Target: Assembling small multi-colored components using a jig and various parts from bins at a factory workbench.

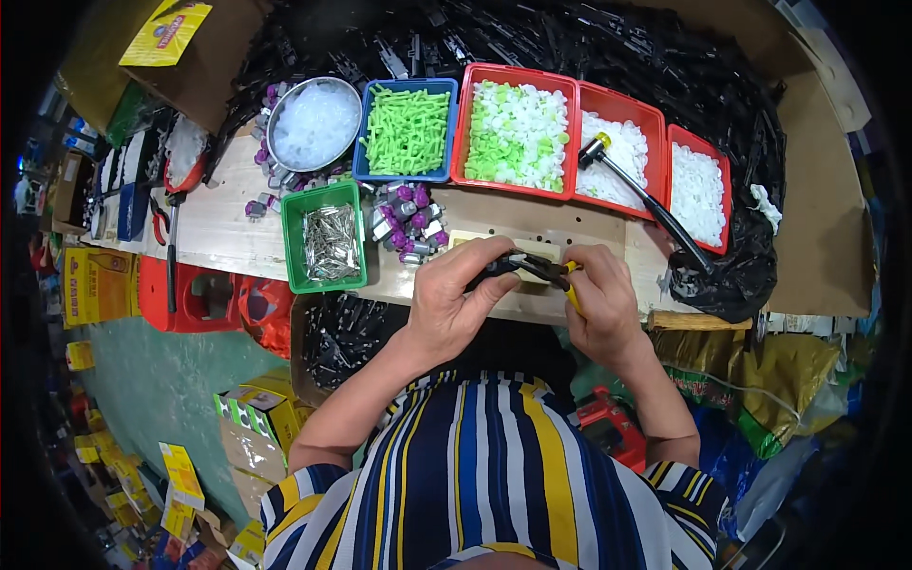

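My left hand (454, 293) is closed around a small black plastic part (492, 270), pinched between thumb and fingers over the bench's near edge. Yellow-handled pliers (574, 298) are gripped in my right hand (602, 302). Their jaws reach left to the black part; whether they bite on it is too small to tell. A pale yellow block (463, 237) lies on the bench behind the hands. Left of my left hand sits a heap of small grey and purple parts (418, 220), beside a green bin (296, 275) of thin metal pieces.
Along the back stand a metal bowl (273, 152), a blue bin (404, 178) of green sticks and several red bins (460, 142) of white and green pieces. A hammer (655, 206) rests across two red bins. Black parts (560, 43) pile up behind. A black bag (727, 285) lies right.
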`<state>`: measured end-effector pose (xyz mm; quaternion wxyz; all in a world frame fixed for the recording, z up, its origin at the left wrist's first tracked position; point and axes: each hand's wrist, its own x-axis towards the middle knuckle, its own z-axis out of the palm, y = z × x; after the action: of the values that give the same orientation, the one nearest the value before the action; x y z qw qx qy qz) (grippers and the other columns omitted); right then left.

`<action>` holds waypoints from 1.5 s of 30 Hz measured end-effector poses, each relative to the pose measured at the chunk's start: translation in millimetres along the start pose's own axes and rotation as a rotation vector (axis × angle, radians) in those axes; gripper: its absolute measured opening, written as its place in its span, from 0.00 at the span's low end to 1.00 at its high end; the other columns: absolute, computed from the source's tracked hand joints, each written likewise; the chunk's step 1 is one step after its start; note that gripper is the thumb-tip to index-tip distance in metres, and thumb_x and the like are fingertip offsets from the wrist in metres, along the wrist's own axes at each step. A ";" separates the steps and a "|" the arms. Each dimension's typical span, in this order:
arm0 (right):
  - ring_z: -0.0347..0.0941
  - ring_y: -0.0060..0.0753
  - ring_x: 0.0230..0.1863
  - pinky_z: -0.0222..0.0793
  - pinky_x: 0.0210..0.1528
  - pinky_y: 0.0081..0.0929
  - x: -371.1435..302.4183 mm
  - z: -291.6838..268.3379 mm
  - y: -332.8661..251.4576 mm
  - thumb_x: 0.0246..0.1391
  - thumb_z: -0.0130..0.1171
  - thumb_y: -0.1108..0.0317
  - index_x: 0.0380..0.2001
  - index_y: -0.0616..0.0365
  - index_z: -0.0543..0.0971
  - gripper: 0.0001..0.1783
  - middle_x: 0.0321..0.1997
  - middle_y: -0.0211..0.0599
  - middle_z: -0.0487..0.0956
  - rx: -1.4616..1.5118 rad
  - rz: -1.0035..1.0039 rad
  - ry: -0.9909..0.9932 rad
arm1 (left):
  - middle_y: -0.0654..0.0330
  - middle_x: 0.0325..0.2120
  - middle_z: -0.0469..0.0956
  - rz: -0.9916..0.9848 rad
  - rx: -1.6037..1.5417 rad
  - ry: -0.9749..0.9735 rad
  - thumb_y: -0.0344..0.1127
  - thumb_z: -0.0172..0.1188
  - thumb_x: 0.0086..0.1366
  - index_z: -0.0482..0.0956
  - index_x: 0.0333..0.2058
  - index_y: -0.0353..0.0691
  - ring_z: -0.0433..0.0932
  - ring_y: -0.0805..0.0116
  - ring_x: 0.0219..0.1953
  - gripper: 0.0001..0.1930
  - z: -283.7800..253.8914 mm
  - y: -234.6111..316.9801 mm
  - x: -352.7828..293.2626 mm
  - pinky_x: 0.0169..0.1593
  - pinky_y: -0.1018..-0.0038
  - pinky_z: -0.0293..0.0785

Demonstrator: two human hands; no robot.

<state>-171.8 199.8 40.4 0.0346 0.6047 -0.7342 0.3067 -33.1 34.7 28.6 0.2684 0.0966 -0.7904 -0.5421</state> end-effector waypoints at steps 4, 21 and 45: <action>0.72 0.46 0.38 0.63 0.38 0.35 -1.4 2.3 3.0 0.31 0.57 0.82 0.25 0.64 0.71 0.11 0.39 0.45 0.74 -0.050 -0.036 -0.011 | 0.51 0.30 0.80 -0.017 -0.043 -0.040 0.34 0.64 0.64 0.78 0.46 0.32 0.80 0.63 0.31 0.15 -5.6 -1.6 0.4 0.37 0.71 0.74; 0.73 0.40 0.37 0.60 0.38 0.35 -10.1 -19.7 11.0 0.35 0.59 0.75 0.22 0.59 0.72 0.08 0.37 0.38 0.75 -0.005 -0.184 -0.118 | 0.60 0.26 0.76 -0.621 -1.238 -0.666 0.39 0.59 0.69 0.76 0.41 0.31 0.72 0.75 0.22 0.14 -15.5 -12.4 -1.9 0.27 0.80 0.67; 0.66 0.52 0.56 0.59 0.57 0.45 -44.8 -1.0 63.5 0.46 0.69 0.64 0.45 0.60 0.76 0.23 0.56 0.48 0.70 -0.189 0.301 -0.153 | 0.46 0.27 0.81 0.217 0.740 -0.131 0.34 0.68 0.54 0.84 0.31 0.32 0.80 0.46 0.30 0.10 -118.7 -63.7 176.3 0.38 0.57 0.76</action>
<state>-218.0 244.2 -3.7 -0.0110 0.5037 -0.8423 0.1915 -126.7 -164.2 58.8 0.2202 0.0681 -0.9535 -0.1941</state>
